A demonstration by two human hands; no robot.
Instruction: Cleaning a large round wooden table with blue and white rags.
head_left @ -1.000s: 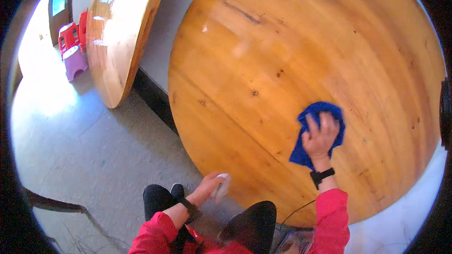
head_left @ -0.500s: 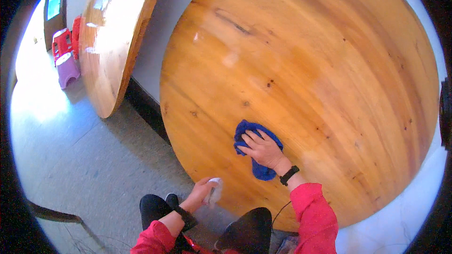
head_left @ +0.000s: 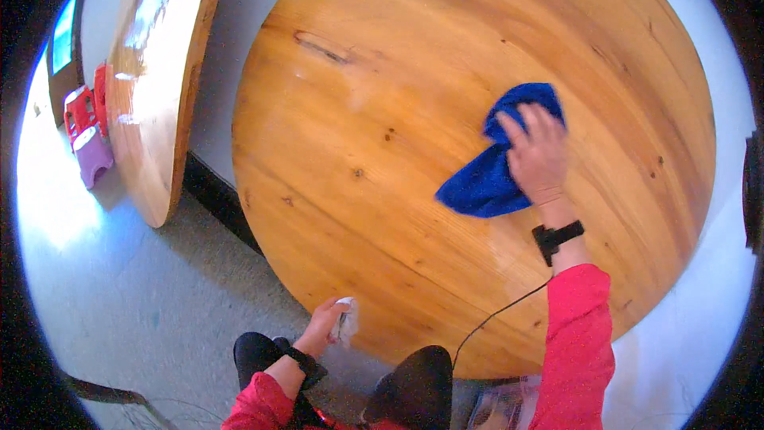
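Shifted since the earlier frame: blue cloth [head_left: 481, 183], with my right hand [head_left: 539, 147], from the near part of the desk [head_left: 342, 223] to farther out and rightward.

Cloth: one, folded unevenly, flat on the desk right of its middle, a corner trailing left.
Right hand: laid over the cloth, fingers parted and somewhat blurred; whether they also grip the fabric I cannot tell.
Desk: round, wooden, glossy, nothing else seen lying on it.
Progress: wiping under way, in my judgement. Covered and uncovered parts look alike; no line divides them, so I cannot state the share done. Small dark knots remain, likely grain rather than dirt. What is left: not determinable.
Left hand: thumb and fingers pinching a white wad [head_left: 345, 322], held at the desk's near left edge, apart from the cloth.
Right wrist: black band [head_left: 557, 239].
Beyond: second round top [head_left: 147, 103], tilted on edge, left; red stool [head_left: 79, 115] and purple stool [head_left: 93, 159] on the floor [head_left: 215, 287] past it.
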